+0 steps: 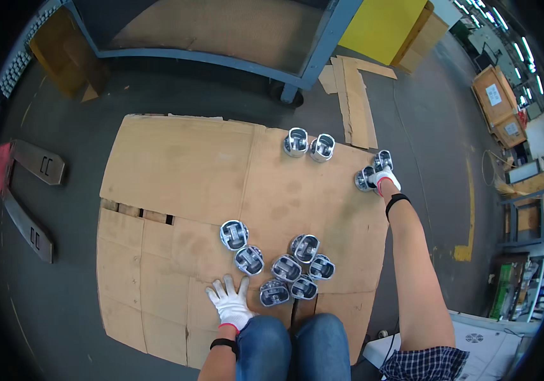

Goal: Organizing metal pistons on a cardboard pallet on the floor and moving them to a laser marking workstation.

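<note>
Seen from the person's blue denim knees [264, 346], the white-gloved left hand [231, 306] lies flat at ten o'clock, fingers spread and holding nothing, on the flattened brown cardboard sheet [176, 159]. At twelve o'clock sit five silver, cup-shaped metal pistons [286, 268]; at eleven, a silver two-piston pair [249, 260] is just beside the left fingertips, toward their one o'clock.

Farther out at one o'clock, the white-gloved right hand [387, 177] reaches the sheet's edge. A silver round piston [363, 180] lies at its nine o'clock and a matching shiny piston [382, 159] at its twelve, the right being much the nearer hand. Their long axes look roughly upright; whether its fingers grip one, I cannot tell.
</note>
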{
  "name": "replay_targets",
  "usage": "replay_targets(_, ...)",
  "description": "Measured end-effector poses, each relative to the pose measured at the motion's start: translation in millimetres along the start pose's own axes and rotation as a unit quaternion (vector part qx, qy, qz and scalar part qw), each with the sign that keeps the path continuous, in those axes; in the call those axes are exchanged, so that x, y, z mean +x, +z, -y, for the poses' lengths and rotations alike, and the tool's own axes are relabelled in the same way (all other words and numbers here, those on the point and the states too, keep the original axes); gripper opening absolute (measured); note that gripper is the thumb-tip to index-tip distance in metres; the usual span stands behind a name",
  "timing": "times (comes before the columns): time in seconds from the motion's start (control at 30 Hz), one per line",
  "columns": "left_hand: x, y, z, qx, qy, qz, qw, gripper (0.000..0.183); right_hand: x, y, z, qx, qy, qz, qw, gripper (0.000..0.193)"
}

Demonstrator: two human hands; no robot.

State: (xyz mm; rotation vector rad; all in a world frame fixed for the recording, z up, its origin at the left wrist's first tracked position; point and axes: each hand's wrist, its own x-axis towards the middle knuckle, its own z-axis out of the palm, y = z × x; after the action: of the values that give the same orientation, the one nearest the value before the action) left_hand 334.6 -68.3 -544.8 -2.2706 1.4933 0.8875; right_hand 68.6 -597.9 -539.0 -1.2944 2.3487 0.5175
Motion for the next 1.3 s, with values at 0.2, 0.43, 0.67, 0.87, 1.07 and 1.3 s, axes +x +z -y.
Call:
replay_targets(0.2,-8.0,13.0,18.5,-0.015,-0.006,-0.02,1.0,0.113,-104.8,7.5,7.0,0.006,-0.173,-0.128,0.977,0.067)
replay_targets(0.43,-4.1,9.3,7.3,-0.033,-0.002,-0.017,0.999,0.111,-110.8,40.8,-51.1,0.006,-0.25,-0.201,0.947,0.046)
replay_targets(0.67,-5.4,14.0,13.4,-0.046,-0.001,-0.053,0.998,0.115,-226.9,103.9,-189.1,-0.038,-0.448,-0.132,0.884,0.037)
replay_targets(0.87,-11.8,4.2,14.6,-0.068,-0.001,-0.047,0.997,0.122,-279.3,146.9,-267.8,-0.149,-0.5,-0.125,0.844,0.032)
replay_targets(1.07,-18.8,-3.1,12.6,-0.075,0.003,-0.049,0.996,0.123,-282.9,131.4,-275.6,-0.248,-0.567,-0.12,0.777,0.043)
replay_targets(1.3,-22.6,-5.2,19.5,-0.075,-0.002,-0.044,0.996,0.121,-286.7,57.9,-187.9,-0.365,-0.621,-0.064,0.691,0.044)
